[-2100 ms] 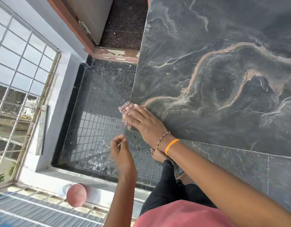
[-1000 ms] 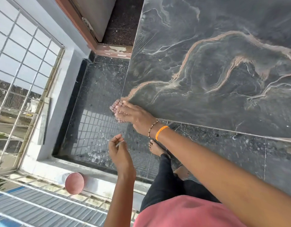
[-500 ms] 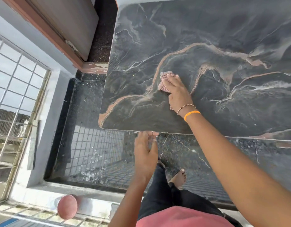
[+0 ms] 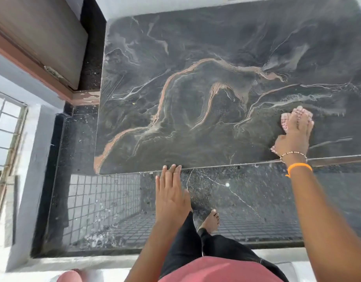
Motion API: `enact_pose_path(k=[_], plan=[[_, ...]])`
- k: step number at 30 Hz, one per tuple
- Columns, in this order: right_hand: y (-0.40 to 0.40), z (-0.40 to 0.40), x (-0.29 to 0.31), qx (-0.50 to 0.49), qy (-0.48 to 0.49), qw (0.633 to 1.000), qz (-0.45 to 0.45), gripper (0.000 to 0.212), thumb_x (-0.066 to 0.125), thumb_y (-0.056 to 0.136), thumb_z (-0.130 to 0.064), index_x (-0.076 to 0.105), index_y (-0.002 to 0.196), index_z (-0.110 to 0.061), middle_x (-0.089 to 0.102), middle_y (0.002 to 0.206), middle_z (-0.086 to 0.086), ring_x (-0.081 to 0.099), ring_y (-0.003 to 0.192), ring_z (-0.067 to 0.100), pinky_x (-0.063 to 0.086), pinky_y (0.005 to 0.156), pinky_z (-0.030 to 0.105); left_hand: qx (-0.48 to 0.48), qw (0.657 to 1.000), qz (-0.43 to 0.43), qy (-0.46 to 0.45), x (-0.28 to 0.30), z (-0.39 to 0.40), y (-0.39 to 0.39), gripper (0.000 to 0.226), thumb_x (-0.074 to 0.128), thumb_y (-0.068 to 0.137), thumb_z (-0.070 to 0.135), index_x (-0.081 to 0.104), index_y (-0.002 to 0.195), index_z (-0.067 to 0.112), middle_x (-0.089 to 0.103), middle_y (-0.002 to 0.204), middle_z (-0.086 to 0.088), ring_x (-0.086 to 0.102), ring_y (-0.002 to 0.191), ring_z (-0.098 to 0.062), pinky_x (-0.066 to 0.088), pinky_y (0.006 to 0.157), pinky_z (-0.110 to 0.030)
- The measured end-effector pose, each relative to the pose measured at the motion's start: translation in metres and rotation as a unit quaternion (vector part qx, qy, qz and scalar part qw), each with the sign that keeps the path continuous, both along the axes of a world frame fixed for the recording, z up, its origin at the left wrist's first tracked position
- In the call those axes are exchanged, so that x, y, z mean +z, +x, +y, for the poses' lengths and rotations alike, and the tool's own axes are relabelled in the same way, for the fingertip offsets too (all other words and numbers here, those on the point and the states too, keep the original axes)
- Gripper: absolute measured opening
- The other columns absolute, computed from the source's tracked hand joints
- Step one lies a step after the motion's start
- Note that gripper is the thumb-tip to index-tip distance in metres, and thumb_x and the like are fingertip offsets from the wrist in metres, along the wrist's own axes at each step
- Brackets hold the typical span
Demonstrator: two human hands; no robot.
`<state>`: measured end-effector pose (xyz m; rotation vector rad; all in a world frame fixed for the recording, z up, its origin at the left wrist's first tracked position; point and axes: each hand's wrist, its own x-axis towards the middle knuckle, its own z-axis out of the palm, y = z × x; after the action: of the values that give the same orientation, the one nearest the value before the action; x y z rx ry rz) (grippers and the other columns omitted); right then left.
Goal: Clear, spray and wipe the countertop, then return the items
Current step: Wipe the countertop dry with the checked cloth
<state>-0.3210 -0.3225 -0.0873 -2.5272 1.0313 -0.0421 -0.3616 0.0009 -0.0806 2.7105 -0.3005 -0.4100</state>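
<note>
The dark grey marble countertop (image 4: 195, 58) with orange veins fills the upper middle and right of the view and looks bare. My right hand (image 4: 294, 137) lies flat on a pink checked cloth (image 4: 285, 122) near the counter's front right, pressing it onto the stone; only the cloth's edges show around my fingers. My left hand (image 4: 171, 192) is open with fingers straight, its fingertips touching the counter's front edge, and it holds nothing.
Below the counter's front edge is a dark speckled panel (image 4: 257, 192) and a tiled floor (image 4: 104, 200) where my bare foot (image 4: 211, 220) stands. A wooden door (image 4: 33, 37) is at upper left, a window grille (image 4: 4, 129) at left, and a pink round object (image 4: 69, 276) at the bottom.
My right hand has slid the cloth from the counter's left corner across to the right side. My left hand uncurled and moved up to the front edge.
</note>
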Motion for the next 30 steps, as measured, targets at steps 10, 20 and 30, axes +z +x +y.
enact_pose_path(k=[10, 20, 30], plan=[[0.032, 0.194, 0.005, 0.419, 0.056, 0.905, -0.038, 0.063, 0.04, 0.086, 0.0, 0.022, 0.145, -0.009, 0.008, 0.158, 0.012, 0.001, 0.145, 0.032, 0.014, 0.117, 0.043, 0.056, 0.997, -0.038, -0.046, 0.005, -0.006, -0.004, 0.073, 0.053, 0.071, -0.007, 0.029, 0.139, 0.002, 0.033, 0.144, -0.017, 0.026, 0.137, -0.031, 0.018, 0.115, -0.048], [-0.041, 0.063, -0.008, 0.323, -0.013, 0.946, 0.017, 0.077, 0.041, 0.085, 0.003, 0.01, 0.148, -0.029, -0.005, 0.159, -0.003, -0.004, 0.146, 0.023, 0.003, 0.117, 0.047, -0.096, 0.995, -0.03, 0.016, 0.001, -0.07, -0.022, 0.078, 0.039, 0.082, 0.006, -0.004, 0.146, 0.009, -0.005, 0.157, -0.006, -0.024, 0.137, -0.01, -0.016, 0.114, -0.032], [-0.121, -0.159, 0.013, -0.032, 0.017, 0.999, -0.024, 0.071, 0.038, 0.074, 0.016, 0.035, 0.142, -0.006, 0.022, 0.154, 0.016, 0.024, 0.136, 0.043, 0.019, 0.116, 0.039, -0.104, 0.987, -0.038, 0.12, 0.0, -0.121, -0.028, 0.075, 0.037, 0.086, 0.024, -0.004, 0.145, 0.005, -0.002, 0.156, -0.012, -0.009, 0.144, -0.024, -0.018, 0.111, -0.043]])
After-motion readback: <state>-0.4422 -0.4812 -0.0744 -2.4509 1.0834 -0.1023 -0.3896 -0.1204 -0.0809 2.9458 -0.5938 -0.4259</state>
